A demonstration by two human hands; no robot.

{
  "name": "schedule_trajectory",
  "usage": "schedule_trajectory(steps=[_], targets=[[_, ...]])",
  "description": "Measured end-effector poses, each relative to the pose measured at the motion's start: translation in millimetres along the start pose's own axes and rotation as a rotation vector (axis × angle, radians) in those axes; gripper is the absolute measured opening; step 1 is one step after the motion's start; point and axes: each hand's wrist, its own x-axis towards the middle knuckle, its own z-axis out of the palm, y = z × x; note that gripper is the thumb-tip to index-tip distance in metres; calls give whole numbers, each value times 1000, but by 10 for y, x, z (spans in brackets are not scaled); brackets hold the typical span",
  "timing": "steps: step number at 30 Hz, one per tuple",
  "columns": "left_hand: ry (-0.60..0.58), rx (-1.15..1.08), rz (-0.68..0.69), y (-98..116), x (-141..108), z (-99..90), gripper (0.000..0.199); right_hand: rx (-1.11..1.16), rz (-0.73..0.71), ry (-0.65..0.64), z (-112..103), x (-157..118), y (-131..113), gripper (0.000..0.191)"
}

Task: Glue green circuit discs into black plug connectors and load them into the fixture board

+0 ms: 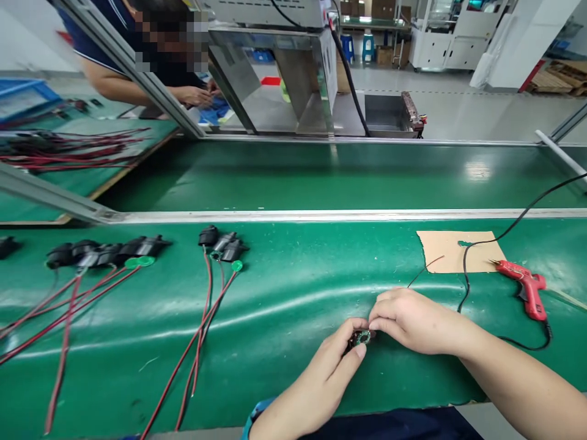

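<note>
My left hand [328, 373] holds a small dark part with a round green circuit board [364, 337] facing up, between thumb and fingers. At the board's right edge, the fingertips of my right hand [408, 321] are pinched together; what they grip is hidden. A thin dark red wire [426, 269] sticks out beyond my right hand, and its other end is out of sight behind the hand.
A red glue gun [527, 287] lies right, by a cardboard piece [486, 260] crossed by a black cable [527, 211]. Black parts [227, 244] with red wires [199, 336] and more black parts [110, 252] lie left. Beyond the metal frame, a person [119, 73] works with both hands.
</note>
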Motion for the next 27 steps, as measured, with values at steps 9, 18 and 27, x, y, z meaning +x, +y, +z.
schedule_trajectory(steps=[9, 18, 27], targets=[[282, -77, 32, -255, -357, 145, 37, -37, -33, 84, 291, 44, -261, 18], [317, -75, 166, -348, -550, 125, 34, -297, -161, 194, 614, 49, -488, 26], [500, -70, 274, -276, -454, 211, 22, -435, -112, 29, 639, 46, -698, 17]])
